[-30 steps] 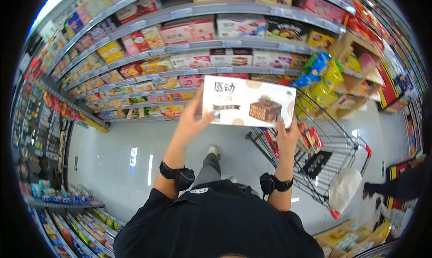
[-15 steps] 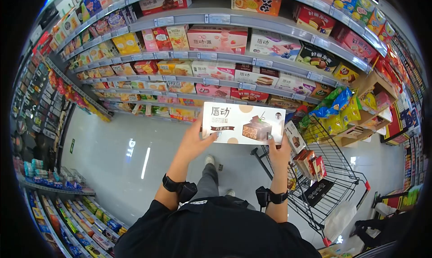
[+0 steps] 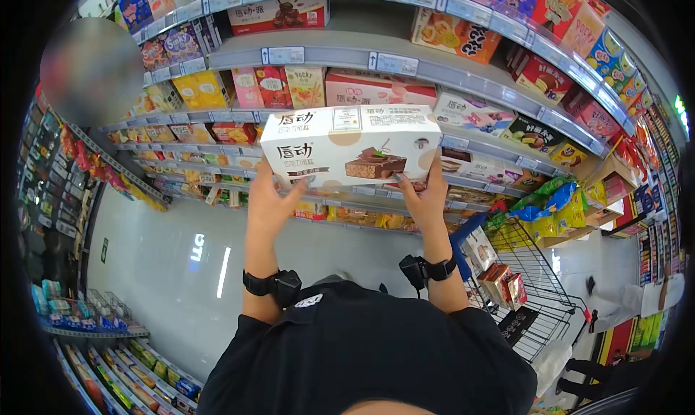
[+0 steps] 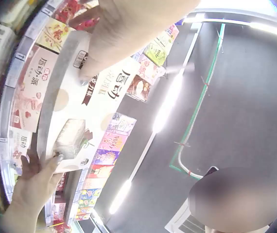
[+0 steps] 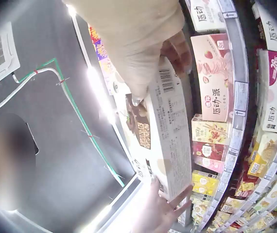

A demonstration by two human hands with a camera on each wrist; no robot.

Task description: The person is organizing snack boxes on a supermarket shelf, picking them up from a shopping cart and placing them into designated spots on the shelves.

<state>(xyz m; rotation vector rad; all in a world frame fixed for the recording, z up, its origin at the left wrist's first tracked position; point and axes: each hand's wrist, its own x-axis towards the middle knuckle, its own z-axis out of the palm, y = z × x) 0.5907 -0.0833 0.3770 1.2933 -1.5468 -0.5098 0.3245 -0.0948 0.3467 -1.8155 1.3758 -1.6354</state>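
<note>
Fingers of the left grip (image 3: 268,205) clamp the left end of a white oblong cardboard box (image 3: 337,153), held up before grey metal shelves (image 3: 333,46); the right grip (image 3: 428,201) clamps the other. I'd judge this a 2-handed holding step; the next move calls for both ends supported. Beige dots, dark lettering and a chocolate-cake picture decorate it.

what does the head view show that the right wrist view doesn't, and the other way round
Only the head view shows the cart with packages inside and the shiny floor.

Only the right wrist view shows the ceiling, a lamp strip and a barcode.

Both show the left hand and right hand holding the white box near stocked shelves.
</note>
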